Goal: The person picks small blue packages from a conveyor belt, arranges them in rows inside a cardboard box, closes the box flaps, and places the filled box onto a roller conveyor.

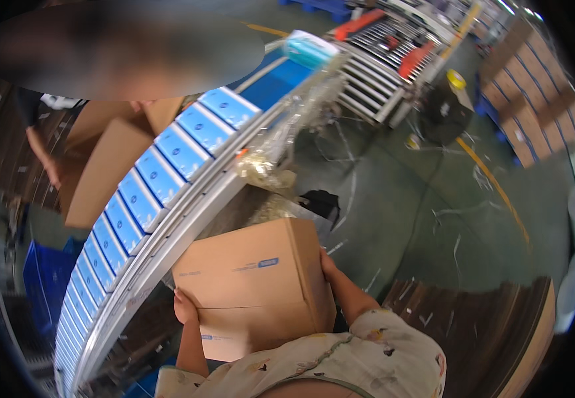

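Observation:
A brown cardboard box [251, 282] with small blue print is held in front of my body. My left hand [184, 307] grips its left side, and on the opposite side my right hand [329, 265] presses against the box; part of those fingers is hidden. The box sits tilted beside the conveyor rail [181, 239]. On the curved conveyor to my left, a long row of blue and white packs [161, 176] stands close together.
Across the conveyor, another person's arm [43, 158] reaches to an open cardboard box [105, 169]. Clear plastic film [264, 169] hangs over the conveyor's edge. Stacked cartons [529, 93] stand at the far right, and a roller table [373, 83] lies ahead.

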The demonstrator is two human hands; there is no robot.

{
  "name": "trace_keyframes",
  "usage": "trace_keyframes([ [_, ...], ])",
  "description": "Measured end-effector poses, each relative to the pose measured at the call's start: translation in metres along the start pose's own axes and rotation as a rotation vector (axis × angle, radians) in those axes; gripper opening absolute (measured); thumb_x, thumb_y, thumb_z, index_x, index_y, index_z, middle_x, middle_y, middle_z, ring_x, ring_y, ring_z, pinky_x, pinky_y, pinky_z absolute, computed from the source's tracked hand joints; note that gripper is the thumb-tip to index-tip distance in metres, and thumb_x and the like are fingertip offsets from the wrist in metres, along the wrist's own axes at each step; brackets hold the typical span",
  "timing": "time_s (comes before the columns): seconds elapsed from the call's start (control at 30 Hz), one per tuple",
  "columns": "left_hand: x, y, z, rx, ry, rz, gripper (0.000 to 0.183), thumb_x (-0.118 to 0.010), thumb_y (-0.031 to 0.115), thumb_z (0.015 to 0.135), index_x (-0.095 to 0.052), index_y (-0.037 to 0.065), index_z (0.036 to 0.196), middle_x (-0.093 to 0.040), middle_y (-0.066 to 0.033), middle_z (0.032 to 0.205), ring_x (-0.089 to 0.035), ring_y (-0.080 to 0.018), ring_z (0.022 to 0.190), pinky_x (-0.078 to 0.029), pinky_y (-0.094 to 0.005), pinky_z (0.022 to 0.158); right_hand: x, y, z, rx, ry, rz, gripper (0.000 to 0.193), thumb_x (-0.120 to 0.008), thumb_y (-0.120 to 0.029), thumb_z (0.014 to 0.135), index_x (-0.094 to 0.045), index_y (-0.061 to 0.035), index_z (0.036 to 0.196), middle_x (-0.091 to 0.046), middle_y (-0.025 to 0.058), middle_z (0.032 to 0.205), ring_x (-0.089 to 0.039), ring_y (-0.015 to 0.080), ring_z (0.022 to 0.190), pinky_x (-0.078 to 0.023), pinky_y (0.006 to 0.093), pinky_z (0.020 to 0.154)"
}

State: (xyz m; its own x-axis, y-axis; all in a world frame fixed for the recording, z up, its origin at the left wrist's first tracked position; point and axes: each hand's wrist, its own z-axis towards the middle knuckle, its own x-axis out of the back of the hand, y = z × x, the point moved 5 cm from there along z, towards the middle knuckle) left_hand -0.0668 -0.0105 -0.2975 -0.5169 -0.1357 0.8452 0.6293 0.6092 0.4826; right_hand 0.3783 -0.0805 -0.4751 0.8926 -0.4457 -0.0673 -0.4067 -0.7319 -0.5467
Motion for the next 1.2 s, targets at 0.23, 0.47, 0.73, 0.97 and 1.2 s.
trace_keyframes([
  [0.23,-0.048,0.047,-0.051,0.177,-0.350,-0.416,0.079,-0.035,0.060,0.083,-0.042,-0.010,0.120,-0.052,-0.0205,0.116,-0.053,-0.0299,0.103,-0.041,-0.0360,0.087,0.087,-0.059,-0.005,-0.005,0.118,0.009,0.066,-0.025,-0.053,0.087,-0.042,-0.0018,0.126,-0.047,0.0164,0.122,-0.047,0.0278,0.108,-0.034,0.0385,0.093],
  [0.47,-0.137,0.179,-0.131,-0.042,-0.418,-0.226,0.073,-0.027,0.058,0.086,-0.055,-0.006,0.108,-0.058,-0.0224,0.105,-0.053,-0.0348,0.102,-0.040,-0.0391,0.085,0.238,-0.185,-0.129,0.301,0.232,0.100,0.059,-0.026,-0.045,0.090,-0.045,0.0020,0.121,-0.052,0.0161,0.116,-0.051,0.0271,0.105,-0.039,0.0370,0.085],
  [0.73,-0.192,0.376,-0.232,-0.294,-0.402,-0.215,0.069,-0.024,0.056,0.087,-0.059,-0.002,0.101,-0.058,-0.0232,0.102,-0.052,-0.0372,0.099,-0.039,-0.0417,0.085,0.418,-0.263,-0.153,0.466,0.341,0.293,0.058,-0.027,-0.046,0.090,-0.044,-0.0007,0.122,-0.049,0.0116,0.122,-0.048,0.0220,0.108,-0.036,0.0323,0.090],
  [0.97,-0.242,0.509,-0.255,-0.270,-0.403,-0.100,0.065,-0.023,0.055,0.088,-0.059,0.003,0.105,-0.059,-0.0195,0.103,-0.053,-0.0352,0.100,-0.040,-0.0414,0.084,0.477,-0.360,-0.107,0.518,0.276,0.352,0.057,-0.026,-0.044,0.091,-0.043,-0.0017,0.125,-0.048,0.0112,0.124,-0.045,0.0219,0.112,-0.035,0.0318,0.093],
  [1.2,-0.335,0.677,-0.204,-0.241,-0.427,-0.093,0.065,-0.021,0.054,0.088,-0.059,0.004,0.102,-0.059,-0.0199,0.102,-0.053,-0.0358,0.099,-0.040,-0.0418,0.084,0.541,-0.530,0.033,0.547,0.182,0.212,0.061,-0.025,-0.049,0.089,-0.039,-0.0039,0.128,-0.046,0.0113,0.126,-0.043,0.0241,0.115,-0.033,0.0329,0.095],
])
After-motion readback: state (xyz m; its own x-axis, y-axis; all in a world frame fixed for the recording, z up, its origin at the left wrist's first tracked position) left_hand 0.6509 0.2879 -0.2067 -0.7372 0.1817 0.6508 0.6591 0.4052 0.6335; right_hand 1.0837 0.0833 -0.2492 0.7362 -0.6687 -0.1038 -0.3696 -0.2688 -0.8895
